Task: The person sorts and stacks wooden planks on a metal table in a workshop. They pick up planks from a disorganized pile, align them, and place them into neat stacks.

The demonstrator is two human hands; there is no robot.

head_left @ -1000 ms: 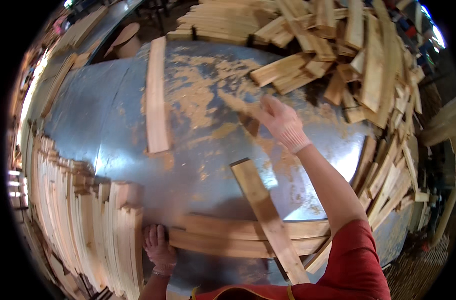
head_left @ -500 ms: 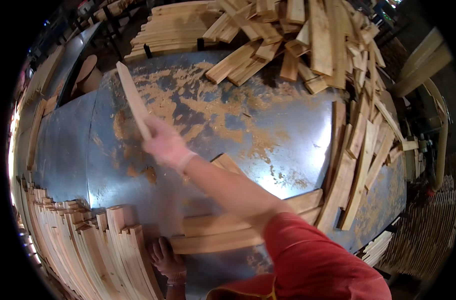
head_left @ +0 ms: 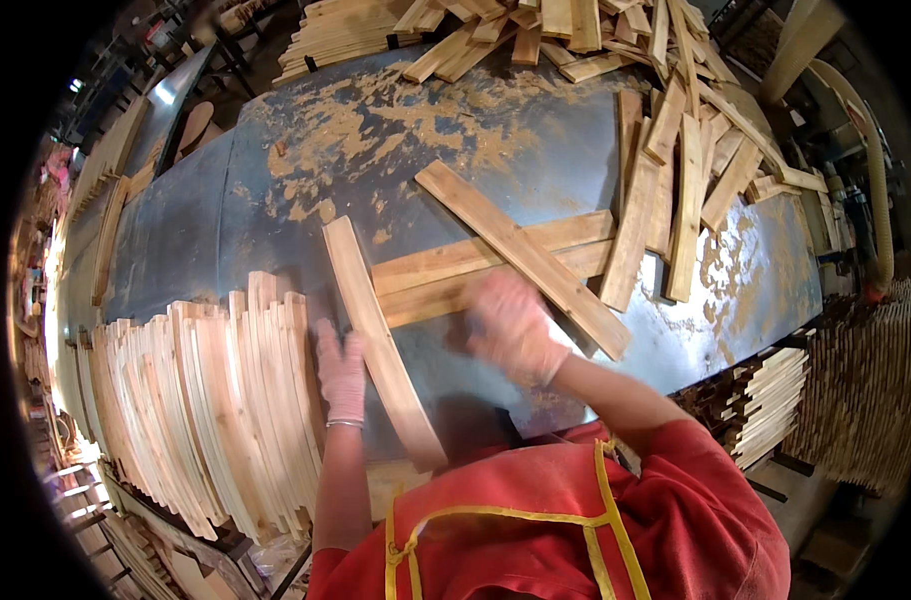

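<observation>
White glare patches the metal table (head_left: 185, 220), the right hand (head_left: 515, 325) is blurred, and dim, black-rimmed edges bend.

Head view: wide fisheye, worn on the wearer's head, facing steeply down and slightly forward over a metal table (head_left: 175, 225). Range is close: the red apron (head_left: 505, 560) fills the lower centre, with the left hand (head_left: 341, 378) and right hand (head_left: 515, 328) near mid-frame. The table's far edge lies toward the top. Straight edges bow outward; the corners are black.

Board (head_left: 383, 345) smooth matt wood; tabletop (head_left: 570, 150) glossy metal.
</observation>
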